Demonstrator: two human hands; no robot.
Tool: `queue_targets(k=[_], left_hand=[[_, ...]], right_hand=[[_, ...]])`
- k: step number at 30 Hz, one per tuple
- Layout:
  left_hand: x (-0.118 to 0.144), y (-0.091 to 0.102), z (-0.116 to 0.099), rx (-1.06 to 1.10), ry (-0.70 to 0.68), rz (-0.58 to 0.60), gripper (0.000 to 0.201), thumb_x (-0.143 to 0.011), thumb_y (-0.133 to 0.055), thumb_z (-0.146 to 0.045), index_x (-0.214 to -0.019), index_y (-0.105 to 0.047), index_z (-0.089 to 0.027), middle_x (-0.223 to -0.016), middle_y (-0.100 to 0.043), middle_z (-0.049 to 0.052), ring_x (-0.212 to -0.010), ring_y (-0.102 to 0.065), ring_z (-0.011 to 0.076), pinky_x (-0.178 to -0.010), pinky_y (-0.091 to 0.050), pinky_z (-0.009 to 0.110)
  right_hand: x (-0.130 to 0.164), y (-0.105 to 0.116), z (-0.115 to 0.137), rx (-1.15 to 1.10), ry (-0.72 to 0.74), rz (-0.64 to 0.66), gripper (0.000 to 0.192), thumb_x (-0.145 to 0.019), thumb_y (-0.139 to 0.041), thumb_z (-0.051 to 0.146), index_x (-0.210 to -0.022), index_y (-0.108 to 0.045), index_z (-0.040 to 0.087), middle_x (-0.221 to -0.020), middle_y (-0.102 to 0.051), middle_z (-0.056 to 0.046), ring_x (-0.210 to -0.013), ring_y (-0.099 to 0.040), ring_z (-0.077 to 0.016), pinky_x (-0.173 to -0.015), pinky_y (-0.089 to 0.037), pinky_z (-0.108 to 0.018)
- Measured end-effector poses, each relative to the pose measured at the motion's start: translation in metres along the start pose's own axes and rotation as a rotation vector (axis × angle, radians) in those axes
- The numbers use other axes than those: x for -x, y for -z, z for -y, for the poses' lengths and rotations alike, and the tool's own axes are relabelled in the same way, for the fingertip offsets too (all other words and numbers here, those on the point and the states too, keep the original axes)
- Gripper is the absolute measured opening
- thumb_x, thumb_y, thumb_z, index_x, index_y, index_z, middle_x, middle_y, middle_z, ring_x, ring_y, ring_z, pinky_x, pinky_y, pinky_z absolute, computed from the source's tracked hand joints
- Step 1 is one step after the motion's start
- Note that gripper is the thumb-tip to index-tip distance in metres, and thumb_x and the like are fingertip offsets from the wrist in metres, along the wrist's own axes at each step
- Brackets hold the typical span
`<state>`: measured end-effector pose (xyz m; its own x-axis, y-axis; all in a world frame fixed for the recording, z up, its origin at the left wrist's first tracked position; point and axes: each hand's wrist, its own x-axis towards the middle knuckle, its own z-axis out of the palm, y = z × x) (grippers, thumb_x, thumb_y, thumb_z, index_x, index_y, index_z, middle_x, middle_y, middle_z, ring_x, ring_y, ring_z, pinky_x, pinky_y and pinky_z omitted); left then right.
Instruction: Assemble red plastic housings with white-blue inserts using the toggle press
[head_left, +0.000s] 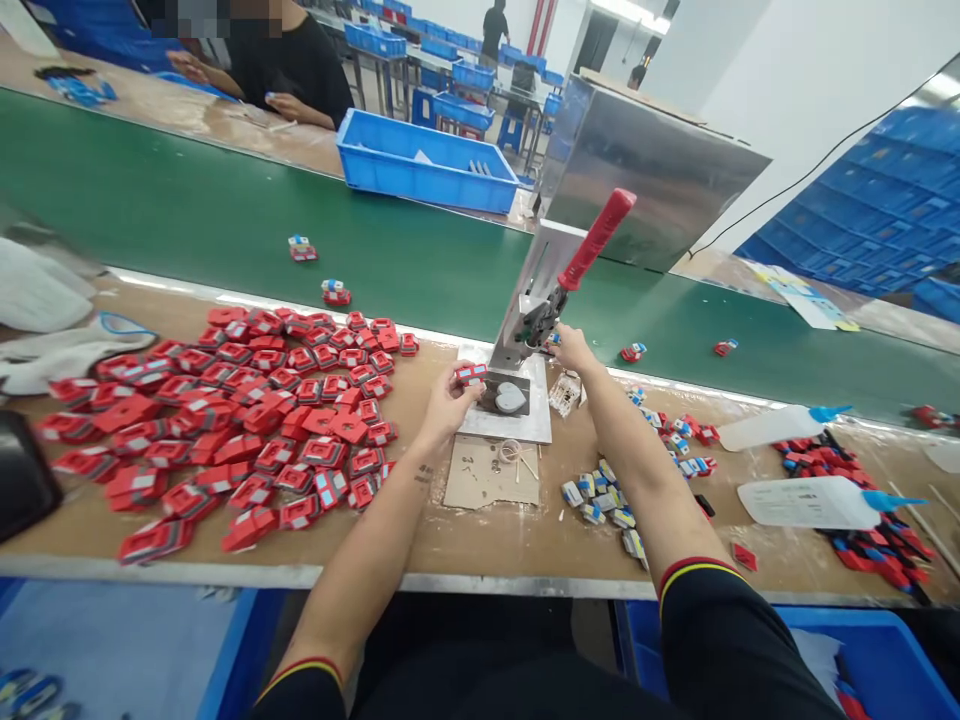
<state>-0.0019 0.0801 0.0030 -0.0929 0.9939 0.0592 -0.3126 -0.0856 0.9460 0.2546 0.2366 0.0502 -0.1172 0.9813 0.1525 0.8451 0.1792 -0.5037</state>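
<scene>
On brown bench (450, 545), red parts (236, 447), blue crates (427, 183) beyond

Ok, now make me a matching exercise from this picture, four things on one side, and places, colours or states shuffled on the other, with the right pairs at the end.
Things:
1. Left hand
2. Cardboard piece
3. Conveyor belt
4. Squeeze bottles

Matches:
A. Green
B. Lying down, with blue tips
C. Holding a red piece
D. Flat on the bench, on the near side of the press

Right pairs: 1-C, 2-D, 3-A, 4-B.
</scene>
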Motion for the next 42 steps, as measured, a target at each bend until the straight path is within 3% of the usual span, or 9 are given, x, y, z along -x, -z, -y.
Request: queue_targets(k=[5,9,11,15,19,25,29,35,42], left_hand=[[-0.001,-0.002,0.007,-0.146,-0.067,0.013,0.058,-0.072,-0.08,-0.024,-0.127,-0.062,-0.02,-0.109,-0.077,0.009,-0.094,-0.076,0.022,-0.093,-0.062,0.038],[-0.007,-0.01,0.004,-0.363,-0.13,0.052,0.052,-0.076,-0.076,-0.017,-0.127,-0.066,-0.018,-0.118,-0.077,0.012,-0.103,-0.075,0.025,-0.099,-0.06,0.042],[-0.011,-0.015,0.002,-0.426,-0.171,0.093,0.05,-0.077,-0.074,-0.015,-0.126,-0.067,-0.019,-0.12,-0.078,0.011,-0.105,-0.075,0.0247,-0.102,-0.059,0.042],[-0.017,-0.026,0.002,-0.456,-0.223,0.186,0.047,-0.079,-0.072,-0.013,-0.125,-0.067,-0.019,-0.123,-0.078,0.01,-0.11,-0.074,0.0245,-0.106,-0.058,0.042],[-0.017,-0.032,0.011,-0.476,-0.241,0.186,0.046,-0.081,-0.071,-0.013,-0.126,-0.066,-0.021,-0.12,-0.078,0.009,-0.109,-0.074,0.0247,-0.105,-0.057,0.043],[-0.012,-0.036,0.021,-0.578,-0.317,0.119,0.047,-0.085,-0.072,-0.015,-0.131,-0.064,-0.02,-0.119,-0.079,0.011,-0.108,-0.075,0.028,-0.109,-0.054,0.049],[-0.009,-0.039,0.021,-0.67,-0.362,0.094,0.046,-0.089,-0.07,-0.015,-0.134,-0.064,-0.019,-0.123,-0.079,0.012,-0.114,-0.074,0.0291,-0.113,-0.05,0.05],[-0.009,-0.043,0.023,-0.799,-0.376,0.091,0.049,-0.093,-0.063,-0.011,-0.141,-0.061,-0.02,-0.14,-0.073,0.012,-0.127,-0.07,0.0298,-0.109,-0.047,0.046],[-0.01,-0.037,0.017,-0.762,-0.379,0.129,0.047,-0.092,-0.067,-0.014,-0.138,-0.062,-0.02,-0.135,-0.075,0.011,-0.123,-0.071,0.0298,-0.112,-0.046,0.045]], right_hand=[[0.015,0.031,-0.009,-0.113,0.045,-0.257,0.054,-0.099,-0.048,0.034,-0.149,-0.047,0.015,-0.151,-0.057,-0.023,-0.12,-0.063,-0.0284,-0.098,-0.056,-0.046],[0.039,0.066,0.021,-0.456,0.461,-0.483,0.049,-0.106,-0.042,0.057,-0.147,-0.052,0.031,-0.141,-0.065,-0.011,-0.109,-0.069,-0.022,-0.084,-0.062,-0.038],[0.051,0.081,0.055,-0.456,0.614,-0.472,0.053,-0.106,-0.044,0.063,-0.152,-0.048,0.038,-0.147,-0.063,-0.008,-0.119,-0.069,-0.0219,-0.091,-0.062,-0.039],[0.062,0.097,0.126,-0.458,0.694,-0.386,0.06,-0.104,-0.049,0.066,-0.157,-0.042,0.037,-0.133,-0.07,-0.005,-0.117,-0.072,-0.0211,-0.095,-0.062,-0.04],[0.087,0.098,0.159,-0.445,0.694,-0.358,0.05,-0.103,-0.058,0.059,-0.144,-0.055,0.031,-0.109,-0.072,-0.001,-0.106,-0.074,-0.0195,-0.095,-0.062,-0.042],[0.144,0.085,0.156,-0.342,0.791,-0.368,0.008,-0.1,-0.065,0.034,-0.098,-0.071,0.029,-0.09,-0.071,0.0,-0.097,-0.075,-0.022,-0.095,-0.063,-0.048],[0.148,0.077,0.153,-0.384,0.81,-0.421,0.008,-0.098,-0.066,0.036,-0.096,-0.07,0.03,-0.09,-0.073,-0.002,-0.103,-0.076,-0.0262,-0.097,-0.062,-0.053],[0.146,0.07,0.146,-0.328,0.879,-0.349,0.009,-0.091,-0.078,0.038,-0.095,-0.074,0.032,-0.092,-0.076,0.0,-0.104,-0.076,-0.0266,-0.107,-0.056,-0.054],[0.147,0.076,0.147,-0.263,0.899,-0.382,0.005,-0.092,-0.076,0.035,-0.092,-0.073,0.031,-0.089,-0.078,0.001,-0.101,-0.078,-0.0252,-0.102,-0.06,-0.051]])
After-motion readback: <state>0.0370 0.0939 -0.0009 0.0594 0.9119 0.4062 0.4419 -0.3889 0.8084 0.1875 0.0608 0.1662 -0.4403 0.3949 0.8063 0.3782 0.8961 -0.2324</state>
